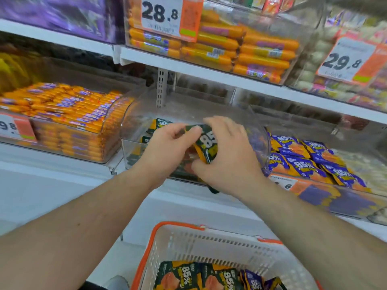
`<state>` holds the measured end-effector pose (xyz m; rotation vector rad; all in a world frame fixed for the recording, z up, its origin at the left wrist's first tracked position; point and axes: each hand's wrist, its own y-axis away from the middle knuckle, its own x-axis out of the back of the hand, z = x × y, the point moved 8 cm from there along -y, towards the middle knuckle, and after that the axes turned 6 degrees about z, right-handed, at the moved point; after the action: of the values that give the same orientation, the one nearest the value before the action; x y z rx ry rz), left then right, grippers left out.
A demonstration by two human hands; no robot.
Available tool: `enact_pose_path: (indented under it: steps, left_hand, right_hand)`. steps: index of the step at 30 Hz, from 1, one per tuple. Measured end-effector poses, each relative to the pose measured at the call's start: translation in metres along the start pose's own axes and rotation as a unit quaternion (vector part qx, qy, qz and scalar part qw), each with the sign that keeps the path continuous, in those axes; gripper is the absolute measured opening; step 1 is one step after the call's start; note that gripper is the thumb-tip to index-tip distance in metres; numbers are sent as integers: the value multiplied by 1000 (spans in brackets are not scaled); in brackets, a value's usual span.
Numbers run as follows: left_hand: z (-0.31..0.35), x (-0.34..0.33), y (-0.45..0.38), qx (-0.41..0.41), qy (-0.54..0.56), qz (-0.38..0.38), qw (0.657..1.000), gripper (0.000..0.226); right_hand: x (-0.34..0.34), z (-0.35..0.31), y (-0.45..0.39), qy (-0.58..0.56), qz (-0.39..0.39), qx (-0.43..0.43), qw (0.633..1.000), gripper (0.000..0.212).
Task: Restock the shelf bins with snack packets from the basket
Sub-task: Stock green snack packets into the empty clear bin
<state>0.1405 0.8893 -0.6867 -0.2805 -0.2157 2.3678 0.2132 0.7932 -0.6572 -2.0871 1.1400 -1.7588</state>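
Upper shelf, far left: purple packs (58, 15), blurred. Below them, on the middle shelf, a clear bin of orange sausage sticks (62, 114) with purple labels, heaped to the rim; a price tag (14, 127) hangs on its front.

Upper shelf, centre: a second clear bin of orange sausages (240, 47), stacked in rows, with a tag reading 28.8 (161, 15).

Middle shelf, centre: clear bin (134, 130) with a rounded lid, holding a few dark green packets (160, 123) at the back and more low behind its front wall.

Left hand (167, 151): at the mouth of the bin, fingers curled round the left edge of a green packet (206, 144) marked 85.

Right hand (226, 155): just beside the left, fingers bent over the top of the same packet, thumb under it. Both hands grip the packet; it sits at the bin's open front, above the packets already inside. Whether more than one packet is in the grip cannot be told.

Bottom centre: white basket (209, 243) with orange rim, below the forearms. Inside, green packets (199, 277) marked 85% lie flat, with purple packets (254, 281) just beside them to the right.

Middle shelf, right: open bin of purple packets (310, 162) marked 85%, piled loosely, touching the centre bin's side; an orange tag (287, 184) on its front.

Upper shelf, far right: bin of pale round snacks (314, 59), blurred, with a tag reading 29.8 (347, 59).
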Motion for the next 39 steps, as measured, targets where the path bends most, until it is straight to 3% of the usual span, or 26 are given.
enact_pose_path:
  steps: [2,4,8,12,14,16,20,24,30,33,39]
  left_hand:
    - [1,18,-9,-49,-59,78,994,21]
    - [-3,26,-12,-83,-199,106,971,14]
    - [-23,15,-12,-101,-418,31,902,32]
    - [-25,10,-10,-120,-460,13,880,37]
    - [-28,12,-11,-120,-462,15,879,38]
    - [-33,12,-12,-120,-475,7,872,39]
    - [-37,7,-13,-139,-506,0,851,39]
    - [-39,0,-12,-165,-545,2,822,37]
    - [-45,-4,-12,-178,-586,-3,791,45]
    - [-45,-6,-11,-182,-590,3,786,37]
    - [-45,-6,-10,-196,-584,3,788,34]
  right_hand:
    - [2,17,-32,-7,-18,-58,998,72]
    - [-8,41,-61,12,-53,-114,992,68]
    - [-57,85,-77,38,-167,-190,967,67]
    - [-101,117,-66,147,-273,-199,930,59]
    - [-120,127,-54,209,-347,-188,895,50]
    - [-129,135,-46,247,-397,-189,864,55]
    - [-117,133,-57,285,-341,-149,884,47]
    - [-126,128,-45,262,-428,-103,859,28]
    - [-109,126,-44,247,-438,-86,860,32]
    - [-109,129,-44,215,-419,-84,878,28]
    - [-100,123,-37,205,-422,-122,875,31]
